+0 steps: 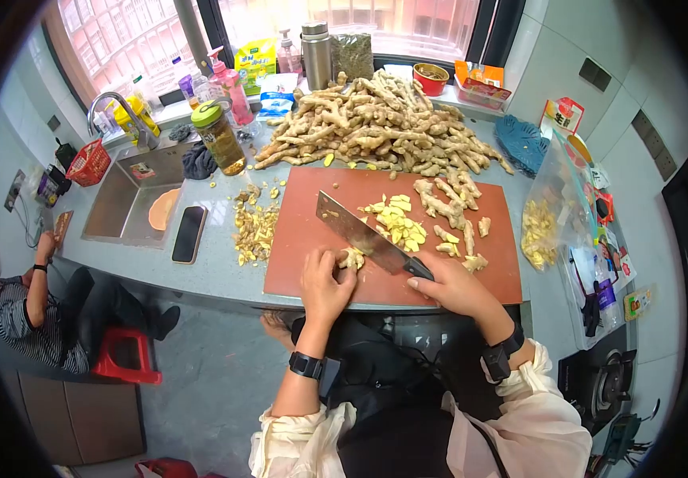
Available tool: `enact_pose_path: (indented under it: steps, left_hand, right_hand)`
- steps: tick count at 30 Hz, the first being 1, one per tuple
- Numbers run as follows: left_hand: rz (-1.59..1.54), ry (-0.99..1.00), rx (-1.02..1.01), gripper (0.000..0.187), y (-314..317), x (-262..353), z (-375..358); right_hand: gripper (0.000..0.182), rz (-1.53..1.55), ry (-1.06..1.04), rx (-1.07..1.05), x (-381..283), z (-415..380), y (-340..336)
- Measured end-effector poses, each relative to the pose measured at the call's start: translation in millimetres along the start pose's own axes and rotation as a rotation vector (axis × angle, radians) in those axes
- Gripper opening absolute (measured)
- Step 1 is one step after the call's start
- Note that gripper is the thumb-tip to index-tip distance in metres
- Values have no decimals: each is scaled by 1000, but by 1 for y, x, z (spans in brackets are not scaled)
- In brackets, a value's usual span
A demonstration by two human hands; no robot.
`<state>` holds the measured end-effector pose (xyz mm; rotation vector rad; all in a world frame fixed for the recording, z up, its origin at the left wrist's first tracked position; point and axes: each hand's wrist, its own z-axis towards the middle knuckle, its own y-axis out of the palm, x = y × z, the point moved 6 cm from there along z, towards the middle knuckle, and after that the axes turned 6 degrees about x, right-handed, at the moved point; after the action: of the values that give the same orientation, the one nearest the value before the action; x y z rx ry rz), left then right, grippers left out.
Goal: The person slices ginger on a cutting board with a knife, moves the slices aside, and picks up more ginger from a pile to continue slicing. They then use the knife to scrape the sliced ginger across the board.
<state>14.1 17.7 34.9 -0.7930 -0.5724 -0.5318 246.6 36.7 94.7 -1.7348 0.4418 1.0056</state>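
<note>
On the reddish-brown cutting board (pixel 296 211), my left hand (pixel 328 283) is closed with curled fingers on a piece of ginger (pixel 352 258). My right hand (pixel 459 285) grips the dark handle of a cleaver (pixel 364 235); its broad blade slants to the upper left and its edge is beside the held ginger. Behind the blade lies a heap of yellow ginger slices (pixel 399 221). Several unsliced ginger pieces (pixel 443 203) rest at the board's right side. A large pile of whole ginger (pixel 376 119) stands beyond the board.
Ginger scraps (pixel 254 231) and a phone (pixel 190 234) lie left of the board, near a steel sink (pixel 125 199). A lidded jar (pixel 220 142) stands behind. To the right is a clear bag of ginger slices (pixel 539 231). Another person (pixel 33 311) sits at far left by a red stool (pixel 125 357).
</note>
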Motion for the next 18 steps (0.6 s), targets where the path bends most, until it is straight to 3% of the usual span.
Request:
enact_pose_path:
  steps: [4,8,10,18]
  left_hand:
    - [-27,-5,1,22,0,0,0]
    - [-54,6,11,22,0,1,1]
    - [-56,1,10,22,0,1,1]
    - [-61,8,15,24,1,0,0]
  right_hand:
    - [39,-203,-169,58,9,5,4]
    - [37,-205,-145,104,7,6,2]
    - [43,-178,-25,55,5,5,-2]
    - [44,-135,-104,1,-17,0,-2]
